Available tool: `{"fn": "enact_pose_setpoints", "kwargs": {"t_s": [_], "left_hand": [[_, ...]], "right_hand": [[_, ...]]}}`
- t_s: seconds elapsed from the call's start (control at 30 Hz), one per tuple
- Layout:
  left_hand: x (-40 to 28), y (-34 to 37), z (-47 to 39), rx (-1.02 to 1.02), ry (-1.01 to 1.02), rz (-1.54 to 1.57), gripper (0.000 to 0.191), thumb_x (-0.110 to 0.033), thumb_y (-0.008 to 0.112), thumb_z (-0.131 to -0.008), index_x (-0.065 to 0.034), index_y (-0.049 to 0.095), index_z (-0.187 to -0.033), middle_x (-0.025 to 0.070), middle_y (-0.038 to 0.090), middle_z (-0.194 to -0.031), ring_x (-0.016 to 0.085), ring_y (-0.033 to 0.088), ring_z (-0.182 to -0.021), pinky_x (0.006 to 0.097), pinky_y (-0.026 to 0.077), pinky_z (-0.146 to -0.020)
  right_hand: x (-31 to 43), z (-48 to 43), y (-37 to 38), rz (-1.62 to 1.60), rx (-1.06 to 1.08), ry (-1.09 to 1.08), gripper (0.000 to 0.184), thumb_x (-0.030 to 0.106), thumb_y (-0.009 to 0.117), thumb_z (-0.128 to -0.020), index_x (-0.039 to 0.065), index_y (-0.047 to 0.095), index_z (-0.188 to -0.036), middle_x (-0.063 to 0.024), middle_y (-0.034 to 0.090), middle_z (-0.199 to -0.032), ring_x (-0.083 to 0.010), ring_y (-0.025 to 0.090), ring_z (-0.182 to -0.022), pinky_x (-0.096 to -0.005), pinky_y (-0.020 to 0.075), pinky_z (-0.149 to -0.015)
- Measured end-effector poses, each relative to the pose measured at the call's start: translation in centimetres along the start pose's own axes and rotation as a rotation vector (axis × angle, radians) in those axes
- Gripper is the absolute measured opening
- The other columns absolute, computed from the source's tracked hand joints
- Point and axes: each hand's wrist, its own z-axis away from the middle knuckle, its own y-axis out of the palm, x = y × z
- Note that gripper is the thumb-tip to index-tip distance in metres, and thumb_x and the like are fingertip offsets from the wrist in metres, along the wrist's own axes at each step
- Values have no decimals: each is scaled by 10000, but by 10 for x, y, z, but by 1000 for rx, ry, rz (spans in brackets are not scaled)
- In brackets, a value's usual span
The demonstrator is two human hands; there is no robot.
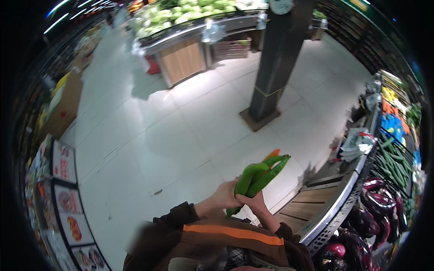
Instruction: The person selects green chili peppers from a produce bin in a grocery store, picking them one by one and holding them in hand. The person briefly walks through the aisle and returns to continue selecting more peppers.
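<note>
Long green peppers (252,174) form a bundle in front of my body, held between both hands. My left hand (227,194) grips the bundle from the left side, its fingers partly hidden behind the peppers. On the right, my right hand (252,202) closes around the lower part, with the thumb across the front. The peppers' upper ends point up and to the right, and an orange tip (273,154) shows behind them. A green end sticks out below the hands. Dark sleeves cover both forearms.
At the right, a metal-edged produce stand (339,210) holds eggplants (378,203) and long green vegetables (393,162). A dark pillar (276,67) rises from the tiled floor ahead. Farther back is a stand with a wood-look panel (183,61) under leafy vegetables (183,13). Picture panels (69,196) line the left.
</note>
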Motion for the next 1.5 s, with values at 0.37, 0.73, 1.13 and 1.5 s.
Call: {"fn": "enact_pose_setpoints", "kwargs": {"t_s": [0.37,0.73,1.13,1.5], "left_hand": [[-17,73,-261,868,134,381,495,-250,765,-775,-54,562,-1181,133,670,-1138,287,674,-987,390,536,-824],[-18,125,-544,955,294,111,443,-246,676,-890,-62,560,-1277,113,645,-1198,255,640,-1045,349,489,-906],[186,114,-769,921,-372,-575,765,-399,701,-883,33,406,-1442,227,652,-1171,332,628,-1111,437,508,-879],[7,263,-1125,1196,310,-802,452,-328,626,-915,-53,547,-1264,236,620,-1072,417,602,-1037,495,498,-893]], "right_hand": [[79,-42,-145,-80,-639,-169,690,138,857,-703,57,559,-1320,-102,588,-1312,-238,560,-1233,-419,422,-1090],[149,-158,-385,105,-538,-505,461,201,848,-777,38,642,-1156,-98,666,-1128,-237,633,-1075,-362,502,-922],[132,-242,-770,1102,-945,493,386,244,761,-648,76,620,-964,-162,678,-848,-369,673,-854,-483,530,-708],[-4,-131,-821,300,-1312,1085,453,364,830,-667,55,738,-986,-211,720,-995,-374,704,-917,-446,559,-808]]}}
